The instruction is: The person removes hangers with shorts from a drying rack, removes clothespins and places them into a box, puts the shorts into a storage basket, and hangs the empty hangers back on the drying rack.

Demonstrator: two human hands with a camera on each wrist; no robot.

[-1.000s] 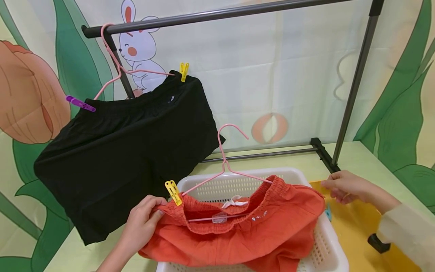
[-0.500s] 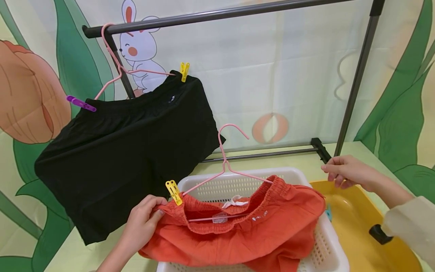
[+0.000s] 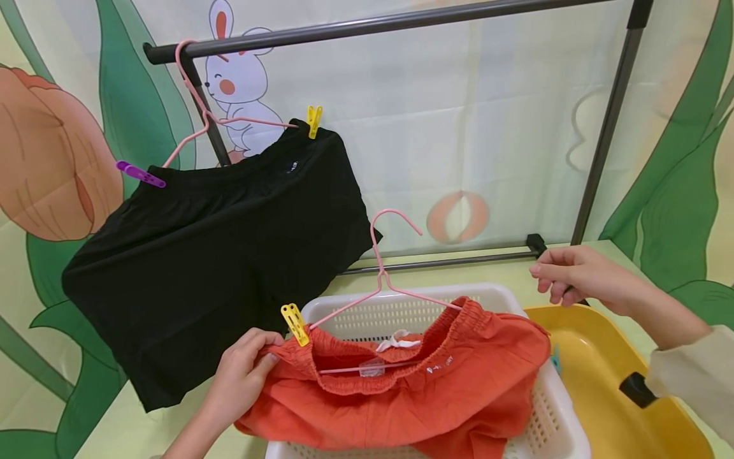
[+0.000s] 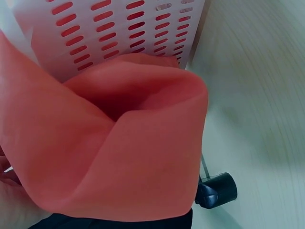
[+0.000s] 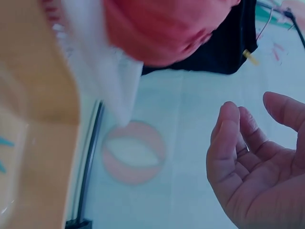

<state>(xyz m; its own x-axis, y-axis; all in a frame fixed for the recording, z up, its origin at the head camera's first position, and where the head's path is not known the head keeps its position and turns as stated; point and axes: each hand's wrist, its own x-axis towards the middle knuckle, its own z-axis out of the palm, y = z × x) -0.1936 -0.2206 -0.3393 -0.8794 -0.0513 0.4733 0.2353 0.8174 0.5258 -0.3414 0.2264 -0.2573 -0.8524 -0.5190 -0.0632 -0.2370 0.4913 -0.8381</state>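
Observation:
Orange-red shorts (image 3: 378,414) lie across the white basket, hung on a pink hanger (image 3: 380,274) whose hook points up. A yellow clothespin (image 3: 295,324) clips the left end of the waistband to the hanger. Beside that clothespin my left hand (image 3: 243,370) pinches the waistband; in the left wrist view the cloth hides most of it. My right hand (image 3: 585,277) is raised over the far end of the yellow tray, away from the shorts. The right wrist view shows its fingers (image 5: 224,143) loosely bent, thumb apart, holding nothing.
Black shorts (image 3: 223,255) hang at left from a dark metal rack (image 3: 367,27), pinned by a purple clothespin (image 3: 140,174) and a yellow one. Beneath the orange shorts stands a white perforated basket (image 3: 487,293). A yellow tray (image 3: 608,382) at right holds something teal (image 3: 555,359).
My right hand has risen from low over the yellow tray toward the foot of the rack, its fingers loosening a little. The left hand and the orange shorts stay where they were.

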